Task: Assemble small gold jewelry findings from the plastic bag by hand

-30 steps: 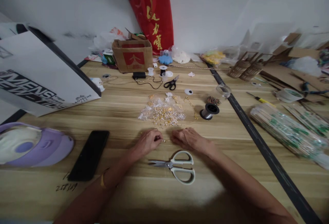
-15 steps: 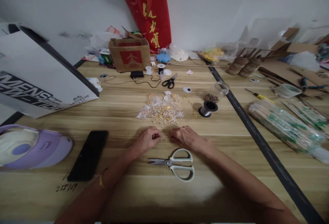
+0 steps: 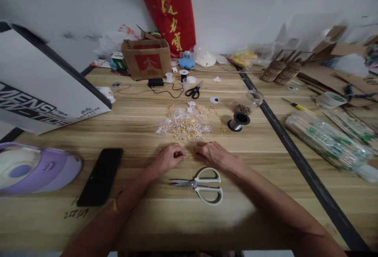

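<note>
My left hand [image 3: 169, 157] rests low over the table with thumb and forefinger pinched together. Facing it, my right hand [image 3: 213, 156] has its fingers curled in. Across the small gap runs a thin strand with tiny gold beads [image 3: 189, 157], too small to make out well; what each fingertip pinches is hidden. Just beyond the hands lies a loose pile of gold and silver beads [image 3: 189, 129], partly on crumpled clear plastic bags [image 3: 167, 125]. White-handled scissors [image 3: 196, 185] lie nearer to me, blades pointing left.
A spool of clear line [image 3: 238, 121], a gold chain [image 3: 217, 114] and a tipped jar [image 3: 254, 97] stand beyond my right hand. Black scissors [image 3: 194, 90] lie further back. To the left are a phone [image 3: 100, 177], a purple visor [image 3: 56, 168] and a large white box [image 3: 53, 87].
The camera view has shifted slightly. Both hands stay almost in place, still close together, and the beaded strand between them shows a little more stretched out.
</note>
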Demonstrator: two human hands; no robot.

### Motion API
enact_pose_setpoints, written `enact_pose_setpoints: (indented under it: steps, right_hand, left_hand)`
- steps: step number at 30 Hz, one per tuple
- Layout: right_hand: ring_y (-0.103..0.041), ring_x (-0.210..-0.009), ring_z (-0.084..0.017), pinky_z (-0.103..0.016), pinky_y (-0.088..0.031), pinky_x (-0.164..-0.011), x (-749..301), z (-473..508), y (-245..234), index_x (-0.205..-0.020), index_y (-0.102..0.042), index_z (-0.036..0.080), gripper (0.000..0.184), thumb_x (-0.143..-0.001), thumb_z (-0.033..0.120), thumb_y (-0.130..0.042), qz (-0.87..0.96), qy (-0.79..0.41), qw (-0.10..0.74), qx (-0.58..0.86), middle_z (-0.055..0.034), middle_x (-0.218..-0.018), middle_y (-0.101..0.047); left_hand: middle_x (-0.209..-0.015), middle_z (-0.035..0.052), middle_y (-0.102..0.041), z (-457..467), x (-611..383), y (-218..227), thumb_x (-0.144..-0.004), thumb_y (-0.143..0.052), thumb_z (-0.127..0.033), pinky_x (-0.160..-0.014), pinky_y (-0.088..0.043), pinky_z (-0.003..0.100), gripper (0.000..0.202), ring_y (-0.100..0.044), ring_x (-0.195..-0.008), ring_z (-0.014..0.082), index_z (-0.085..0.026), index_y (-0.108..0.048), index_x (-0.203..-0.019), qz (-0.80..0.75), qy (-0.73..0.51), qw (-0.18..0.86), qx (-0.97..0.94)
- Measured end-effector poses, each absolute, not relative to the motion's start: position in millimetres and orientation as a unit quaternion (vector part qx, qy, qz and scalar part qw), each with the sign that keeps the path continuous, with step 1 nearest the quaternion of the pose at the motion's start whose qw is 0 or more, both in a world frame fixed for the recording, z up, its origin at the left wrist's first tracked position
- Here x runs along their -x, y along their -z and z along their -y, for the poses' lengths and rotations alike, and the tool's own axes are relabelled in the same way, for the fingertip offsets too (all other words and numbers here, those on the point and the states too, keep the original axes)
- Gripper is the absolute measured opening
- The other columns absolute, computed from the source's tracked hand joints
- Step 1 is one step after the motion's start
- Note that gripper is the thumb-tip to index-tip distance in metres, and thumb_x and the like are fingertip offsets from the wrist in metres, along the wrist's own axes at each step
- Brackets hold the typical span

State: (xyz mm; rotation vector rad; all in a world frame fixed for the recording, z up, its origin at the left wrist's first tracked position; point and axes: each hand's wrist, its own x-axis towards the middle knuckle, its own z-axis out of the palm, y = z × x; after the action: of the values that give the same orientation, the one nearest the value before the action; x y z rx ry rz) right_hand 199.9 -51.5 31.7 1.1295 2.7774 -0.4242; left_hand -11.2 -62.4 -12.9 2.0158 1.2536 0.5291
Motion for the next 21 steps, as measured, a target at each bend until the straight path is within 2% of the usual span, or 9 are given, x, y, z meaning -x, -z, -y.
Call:
enact_pose_setpoints:
  steps: [21]
  right_hand:
    - [-0.062, -0.077, -0.017, -0.024, -0.031, -0.059, -200.1, 50.2, -26.7, -0.091, -0.060, 0.015, 0.018, -0.093, 0.023, -0.044, -0.918, 0.139, 0.071, -0.365, -0.0096, -0.090, -0.066]
  left_hand:
    - [-0.068, 0.0005, -0.057, 63.2, 11.0, 10.7, -0.075, -0.062, -0.012, -0.059, -0.038, 0.019, 0.006, -0.051, -0.061, 0.0097, -0.012, -0.068, -0.073, -0.485, -0.190, 0.343, -0.782]
